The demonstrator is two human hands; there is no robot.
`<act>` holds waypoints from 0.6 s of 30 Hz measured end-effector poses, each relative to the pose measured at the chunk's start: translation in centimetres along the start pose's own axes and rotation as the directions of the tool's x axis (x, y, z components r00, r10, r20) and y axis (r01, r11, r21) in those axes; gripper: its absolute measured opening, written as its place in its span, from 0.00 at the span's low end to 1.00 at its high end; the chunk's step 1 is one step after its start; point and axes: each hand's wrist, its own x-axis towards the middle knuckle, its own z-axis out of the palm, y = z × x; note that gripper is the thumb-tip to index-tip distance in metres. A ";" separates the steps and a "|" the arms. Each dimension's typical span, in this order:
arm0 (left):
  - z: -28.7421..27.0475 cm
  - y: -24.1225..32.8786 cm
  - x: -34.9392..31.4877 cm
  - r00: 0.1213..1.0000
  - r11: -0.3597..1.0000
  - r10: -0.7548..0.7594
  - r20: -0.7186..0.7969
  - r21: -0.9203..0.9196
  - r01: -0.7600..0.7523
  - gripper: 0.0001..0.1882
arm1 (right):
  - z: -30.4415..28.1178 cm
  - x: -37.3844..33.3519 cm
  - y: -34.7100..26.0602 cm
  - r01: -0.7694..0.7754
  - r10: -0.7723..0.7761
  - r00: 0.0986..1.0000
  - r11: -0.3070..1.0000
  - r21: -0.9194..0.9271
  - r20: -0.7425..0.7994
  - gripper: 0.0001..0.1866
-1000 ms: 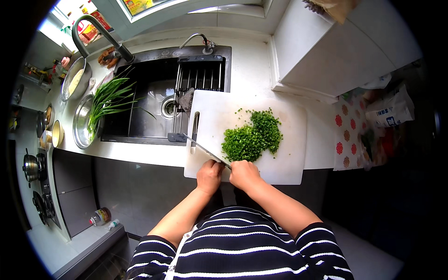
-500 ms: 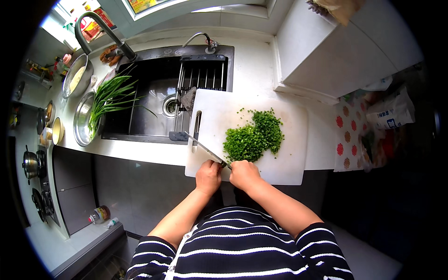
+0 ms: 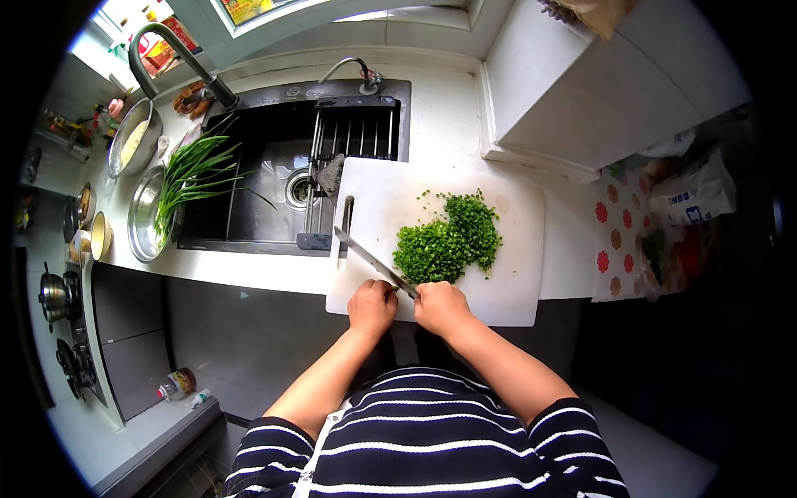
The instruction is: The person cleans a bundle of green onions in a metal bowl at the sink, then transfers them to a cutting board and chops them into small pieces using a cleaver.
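Note:
My right hand (image 3: pixel 440 309) is wrapped round the handle of a knife (image 3: pixel 371 260) at the near edge of the white cutting board (image 3: pixel 512 292). The blade slants away to the left, with its tip over the board's left edge near the slot handle. Close to its handle end, my left hand (image 3: pixel 373 307) is closed, fingers curled at the board's near edge. A speck of green shows by those fingertips, but what they hold is mostly hidden. Beyond the knife lies a heap of finely chopped green chives (image 3: pixel 448 240), with a few bits scattered around it.
Behind the board's left side is a dark sink (image 3: pixel 274 224) with a rack and faucet (image 3: pixel 184 60). Long green stalks (image 3: pixel 193 176) lie across a metal bowl (image 3: pixel 143 217) left of it. A flower-patterned cloth (image 3: pixel 618 241) hangs at right, below a white cabinet (image 3: pixel 610 100).
The knife has shifted slightly right along with my right hand, and its blade shows a broader face. My left hand stays almost where it was, and the chopped heap looks the same.

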 end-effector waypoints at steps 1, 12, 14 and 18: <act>-0.1 0.0 0.0 1.000 1.000 -0.006 0.007 0.005 0.006 0.04 | 0.1 -0.1 -0.2 0.003 -0.002 1.000 1.000 -0.011 0.010 0.09; 0.2 -0.3 0.1 0.999 0.999 0.047 -0.005 0.006 -0.047 0.03 | 0.9 2.2 -1.0 0.008 -0.008 1.000 1.000 0.027 -0.010 0.10; 0.5 0.0 0.3 0.997 0.997 0.080 -0.007 -0.006 -0.080 0.03 | 0.5 2.3 0.3 -0.005 0.006 1.000 0.998 0.067 -0.019 0.09; 1.1 0.7 1.3 0.994 0.994 0.105 -0.001 0.018 -0.105 0.03 | -0.1 1.9 1.8 -0.003 0.007 0.990 0.999 0.033 -0.144 0.08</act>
